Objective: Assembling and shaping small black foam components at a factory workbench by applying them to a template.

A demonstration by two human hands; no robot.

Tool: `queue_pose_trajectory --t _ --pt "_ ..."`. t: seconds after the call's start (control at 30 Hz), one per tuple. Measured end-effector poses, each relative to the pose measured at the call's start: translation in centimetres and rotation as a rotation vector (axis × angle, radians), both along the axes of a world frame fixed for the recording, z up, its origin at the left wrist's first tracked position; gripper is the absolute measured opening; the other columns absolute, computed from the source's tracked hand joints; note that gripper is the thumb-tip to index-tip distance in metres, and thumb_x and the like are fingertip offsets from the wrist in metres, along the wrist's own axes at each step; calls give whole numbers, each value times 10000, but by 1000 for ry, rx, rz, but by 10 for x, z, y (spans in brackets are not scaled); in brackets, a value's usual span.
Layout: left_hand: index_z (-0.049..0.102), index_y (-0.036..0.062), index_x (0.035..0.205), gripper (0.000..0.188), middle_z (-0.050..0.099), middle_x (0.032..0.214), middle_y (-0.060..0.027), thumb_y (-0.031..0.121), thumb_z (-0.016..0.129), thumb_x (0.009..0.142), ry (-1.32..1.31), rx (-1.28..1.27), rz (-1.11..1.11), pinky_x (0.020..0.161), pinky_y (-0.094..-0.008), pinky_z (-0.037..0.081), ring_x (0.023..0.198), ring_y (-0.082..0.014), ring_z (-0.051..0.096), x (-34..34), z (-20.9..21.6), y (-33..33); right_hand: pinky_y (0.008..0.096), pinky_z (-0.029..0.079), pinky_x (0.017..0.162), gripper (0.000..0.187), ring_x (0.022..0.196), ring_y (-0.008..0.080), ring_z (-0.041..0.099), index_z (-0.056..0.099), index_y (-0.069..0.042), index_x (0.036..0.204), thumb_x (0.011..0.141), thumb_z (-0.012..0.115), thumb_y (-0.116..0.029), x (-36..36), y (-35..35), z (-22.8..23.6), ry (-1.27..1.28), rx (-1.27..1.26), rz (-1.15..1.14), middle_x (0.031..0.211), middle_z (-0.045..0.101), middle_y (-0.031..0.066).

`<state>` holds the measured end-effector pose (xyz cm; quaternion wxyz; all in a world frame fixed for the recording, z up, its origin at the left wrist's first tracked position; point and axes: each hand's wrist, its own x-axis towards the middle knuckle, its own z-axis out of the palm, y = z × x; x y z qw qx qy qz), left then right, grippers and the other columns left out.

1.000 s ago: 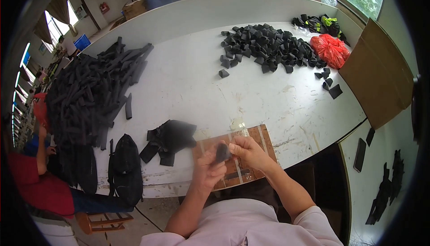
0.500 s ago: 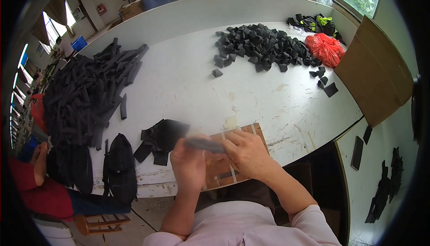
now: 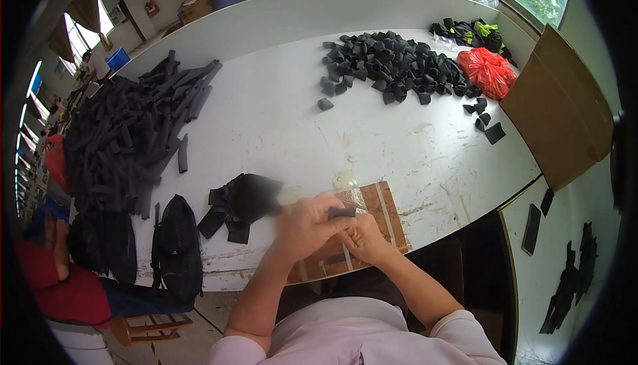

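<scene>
My left hand (image 3: 302, 227) and my right hand (image 3: 364, 237) meet over a wooden board (image 3: 389, 222) at the front edge of the table. Both are closed around a short dark piece (image 3: 341, 212), of which only a flat end shows between them; fingers hide the rest. Motion slightly smears the left hand. Just left of it lies a small heap of flat black pieces (image 3: 240, 204), its right side blurred.
A large pile of dark strips (image 3: 126, 125) covers the table's left. Small curled black pieces (image 3: 399, 66) lie at the back, near a red plastic bag (image 3: 487, 72) and a cardboard sheet (image 3: 558, 109). A black pouch (image 3: 181, 248) lies front left, beside another seated person (image 3: 63, 282).
My hands have come closer together and turned. The grey, elongated piece that stretched between them is now mostly covered, with a short dark end showing. My left hand moved right.
</scene>
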<state>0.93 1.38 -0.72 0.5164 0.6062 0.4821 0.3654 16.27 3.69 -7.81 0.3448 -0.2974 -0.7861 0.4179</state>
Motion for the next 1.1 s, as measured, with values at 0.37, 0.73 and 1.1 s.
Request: queue_pose_trajectory --t 0.37,0.73,1.1 --pt "567 -22 899 195 609 828 -136 161 561 832 -569 403 439 767 -287 418 791 -163 551 3 1 -19 377 444 544 106 625 296 545 598 -72 806 740 589 -154 -2 4 56 -281 232 9 735 551 102" --pt "554 -2 839 71 581 870 -123 61 528 815 -877 363 377 759 -321 427 842 -176 530 -12 -8 -11 350 429 510 104 606 254 527 564 -77 777 729 609 -158 -5 8 71 -439 437 6 654 507 67" --pt "561 25 825 86 589 825 -103 110 560 818 -882 213 498 793 -309 378 815 -179 513 -3 -19 -20 356 393 457 137 511 277 487 529 -55 701 791 560 -154 -8 5 40 -100 416 -14 564 457 92"
